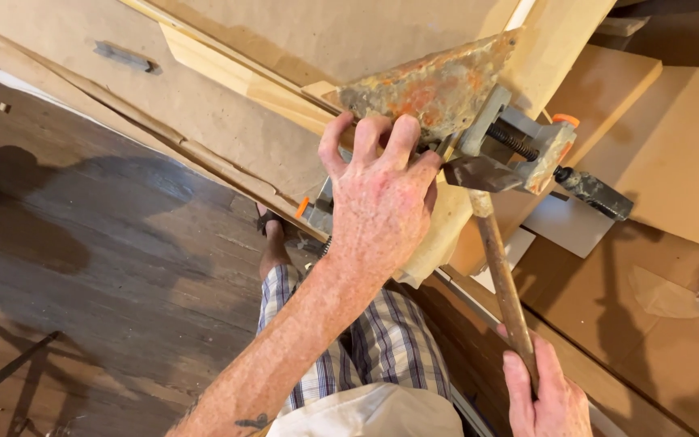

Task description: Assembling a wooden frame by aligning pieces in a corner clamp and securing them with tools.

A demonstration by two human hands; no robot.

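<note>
Rusty triangular steel plate [434, 85], mottled orange and grey, lying flat on the corner of pale wooden boards [260, 85] that are held in a grey metal corner clamp with orange caps and a threaded screw [519, 142]. The left hand [378, 198] presses down on the plate's near edge, fingers spread and curled over it, so the hand bears on the plate rather than encloses it. The right hand [544, 396] is wrapped closed around the lower end of a worn wooden hammer handle [503, 279]; the dark steel hammer head [479, 174] sits just beside the left fingertips, touching or nearly touching the plate's lower corner — which of the two cannot be told. Brown paper-covered panels [228, 137] lie under and around the joint; a dark wooden floor [123, 243] and plaid shorts [382, 348] show below.

Risk, as a judgement: the hammer head works very close to the left fingers, so a glancing stroke could catch them. The plate could also skid on the boards if the hand's pressure slackens, and its rusted edge may cut skin.
</note>
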